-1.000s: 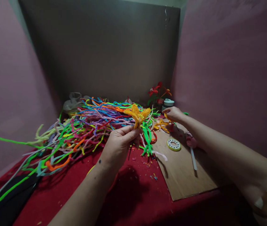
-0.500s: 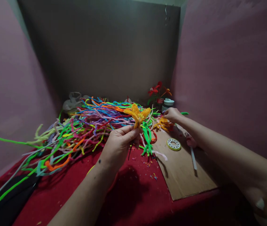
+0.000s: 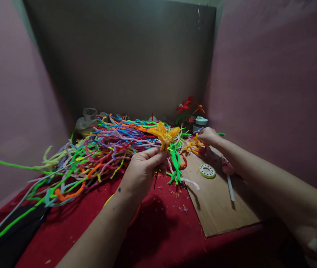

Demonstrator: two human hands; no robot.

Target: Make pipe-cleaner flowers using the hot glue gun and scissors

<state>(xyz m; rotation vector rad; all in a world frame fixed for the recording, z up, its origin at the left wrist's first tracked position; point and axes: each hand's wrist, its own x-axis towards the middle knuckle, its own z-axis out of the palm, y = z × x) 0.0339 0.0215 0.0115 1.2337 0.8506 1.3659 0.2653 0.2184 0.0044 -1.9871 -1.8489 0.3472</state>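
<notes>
My left hand (image 3: 147, 165) pinches the base of a yellow-orange pipe-cleaner flower (image 3: 164, 134), its petals spread upward; a thin dark stem shows below the fingers. Over at the right, my right hand (image 3: 208, 136) has its fingers closed on an orange pipe-cleaner piece (image 3: 197, 138), part of which rises from a small heap of orange pieces (image 3: 194, 148). The fingertips there are partly hidden. Between the hands lies a bundle of bent green pipe cleaners (image 3: 176, 165).
A large tangle of coloured pipe cleaners (image 3: 111, 141) covers the left and back. On a brown board (image 3: 225, 208) lie a round white disc (image 3: 207, 171) and a glue gun (image 3: 228, 167) with a pale stick. Behind stand a lidded jar (image 3: 201, 122) and red flowers (image 3: 185, 106).
My right hand has lifted slightly, and an orange piece now stands up from the heap at its fingers. My left hand still holds the flower in about the same place.
</notes>
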